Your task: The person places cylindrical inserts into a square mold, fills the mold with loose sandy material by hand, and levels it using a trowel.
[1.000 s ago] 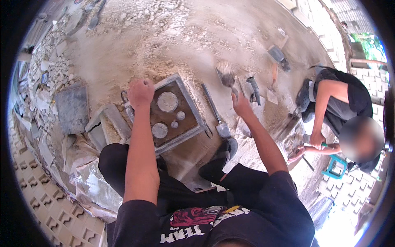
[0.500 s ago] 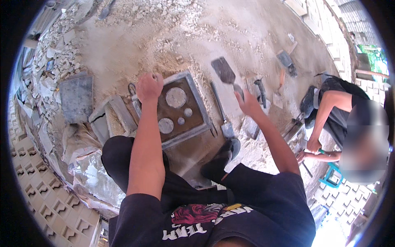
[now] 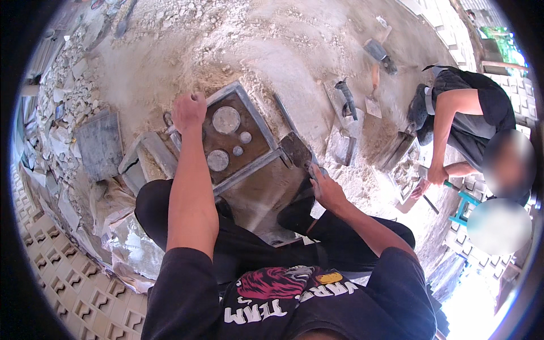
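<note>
The trowel (image 3: 296, 150), just ahead of the right hand (image 3: 327, 190) clamped on its handle, seems light and stiff. The frame (image 3: 258, 116), beside the left hand (image 3: 190, 111), whose grip I cannot tell, seems heavy, best held by its rim.

My left fist (image 3: 188, 112) is at the left edge of a grey frame (image 3: 246, 171) around four pale discs (image 3: 226, 120). My right hand (image 3: 328, 191) grips a trowel (image 3: 297, 150) by the frame's right corner.
</note>
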`<move>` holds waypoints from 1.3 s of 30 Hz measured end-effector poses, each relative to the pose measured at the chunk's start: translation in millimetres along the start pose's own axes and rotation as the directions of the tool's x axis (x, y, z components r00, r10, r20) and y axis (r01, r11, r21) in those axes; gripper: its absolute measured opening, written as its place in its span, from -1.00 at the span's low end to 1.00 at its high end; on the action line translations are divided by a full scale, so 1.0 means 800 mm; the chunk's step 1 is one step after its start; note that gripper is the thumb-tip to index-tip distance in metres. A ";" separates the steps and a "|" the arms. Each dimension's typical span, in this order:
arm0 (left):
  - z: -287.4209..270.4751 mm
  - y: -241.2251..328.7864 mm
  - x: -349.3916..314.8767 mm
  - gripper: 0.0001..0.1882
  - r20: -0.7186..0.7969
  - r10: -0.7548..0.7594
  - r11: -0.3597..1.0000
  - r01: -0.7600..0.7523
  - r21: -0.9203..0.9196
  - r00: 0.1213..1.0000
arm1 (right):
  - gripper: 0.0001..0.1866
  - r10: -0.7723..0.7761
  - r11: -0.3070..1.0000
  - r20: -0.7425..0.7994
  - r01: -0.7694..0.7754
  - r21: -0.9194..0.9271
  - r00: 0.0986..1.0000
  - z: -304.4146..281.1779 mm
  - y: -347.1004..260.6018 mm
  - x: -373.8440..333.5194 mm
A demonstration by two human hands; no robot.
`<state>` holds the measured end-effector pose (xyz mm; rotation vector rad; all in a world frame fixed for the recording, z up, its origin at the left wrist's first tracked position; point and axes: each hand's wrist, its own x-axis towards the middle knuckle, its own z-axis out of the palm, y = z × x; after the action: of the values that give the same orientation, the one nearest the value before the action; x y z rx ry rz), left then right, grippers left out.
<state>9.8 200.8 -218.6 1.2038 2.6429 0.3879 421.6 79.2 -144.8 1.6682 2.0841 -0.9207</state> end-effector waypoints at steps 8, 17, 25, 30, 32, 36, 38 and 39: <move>-0.010 0.004 -0.002 -0.60 0.014 -0.009 1.000 0.009 -0.025 1.000 | -0.45 0.013 0.983 -0.216 0.027 0.181 0.976 -0.024 0.025 0.057; -0.004 0.004 -0.002 -0.60 -0.016 -0.013 1.000 0.013 -0.020 1.000 | -0.50 -0.035 0.974 -0.135 0.064 0.217 0.990 -0.009 -0.018 0.027; -0.004 0.000 0.003 -0.62 0.006 -0.007 1.000 0.007 0.006 1.000 | -0.48 0.107 0.993 -0.043 -0.104 0.060 0.993 -0.016 -0.008 0.018; -0.006 0.005 0.001 -0.62 0.016 -0.013 1.000 0.013 -0.021 1.000 | -0.50 0.033 0.977 -0.018 -0.029 0.212 0.999 -0.018 0.004 0.033; -0.001 0.004 0.003 -0.61 0.013 -0.005 1.000 0.005 0.003 1.000 | -0.51 -0.070 0.961 -0.169 0.112 0.252 0.983 0.000 0.001 0.040; 0.001 -0.001 0.000 -0.61 0.003 0.010 1.000 -0.010 0.017 1.000 | -0.50 -0.185 0.946 -0.325 0.258 0.197 0.928 0.040 0.005 0.065; -0.002 0.001 0.000 -0.61 0.022 -0.009 1.000 0.009 0.017 1.000 | -0.49 -0.025 0.970 -0.136 0.057 0.238 0.990 0.021 -0.025 0.091; -0.002 0.001 0.000 -0.62 0.003 0.002 1.000 -0.002 0.005 1.000 | -0.47 -0.081 0.956 -0.201 0.133 0.260 0.976 0.020 -0.034 0.112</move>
<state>9.8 200.8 -217.1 1.2079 2.6425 0.3794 369.5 132.6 -203.7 1.8561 2.2767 -1.1719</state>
